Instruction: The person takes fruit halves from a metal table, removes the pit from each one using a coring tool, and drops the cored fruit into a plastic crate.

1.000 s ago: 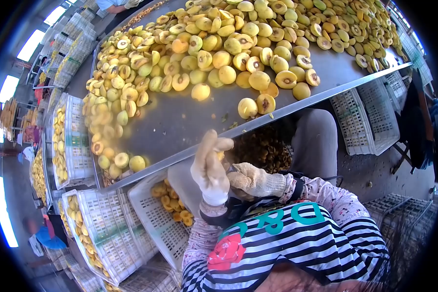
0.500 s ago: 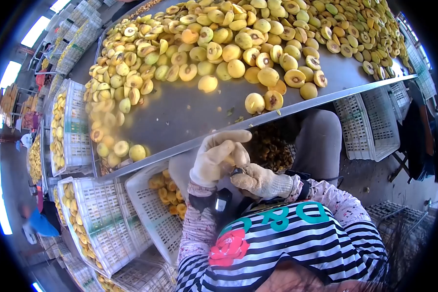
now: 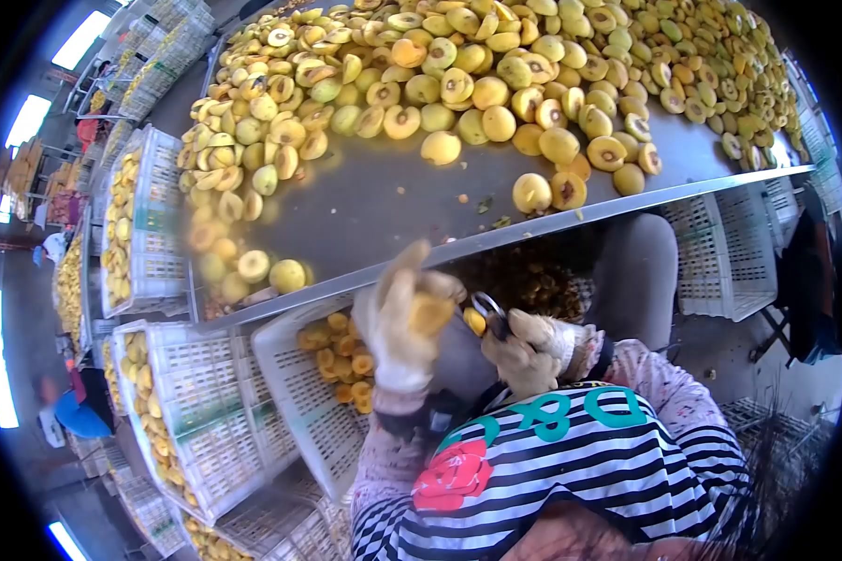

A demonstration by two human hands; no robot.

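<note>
My left hand (image 3: 398, 313), in a pale glove and blurred by motion, is closed around a yellow peach half (image 3: 428, 315). It is between the table's front edge and my lap. To its right my gloved right hand (image 3: 529, 353) grips a pitting tool (image 3: 489, 310) with a curved metal loop and a dark grip. A small yellow piece (image 3: 475, 323) shows at the loop. The hands are apart. Ahead lies a wide heap of halved peaches (image 3: 421, 89) on the metal table (image 3: 365, 201), many with the pit still inside.
By my left leg stands a white crate (image 3: 295, 411) with orange, hollowed peach halves (image 3: 337, 355). Fuller crates (image 3: 196, 421) are farther left. Dark pits and scraps (image 3: 524, 280) lie below the table edge between my knees. Stacked white crates (image 3: 711, 252) stand right.
My hands, close together before, have separated. The left moved left with the peach half; the right moved slightly right and down, and the tool's loop now shows. The whole view shifted a little.
</note>
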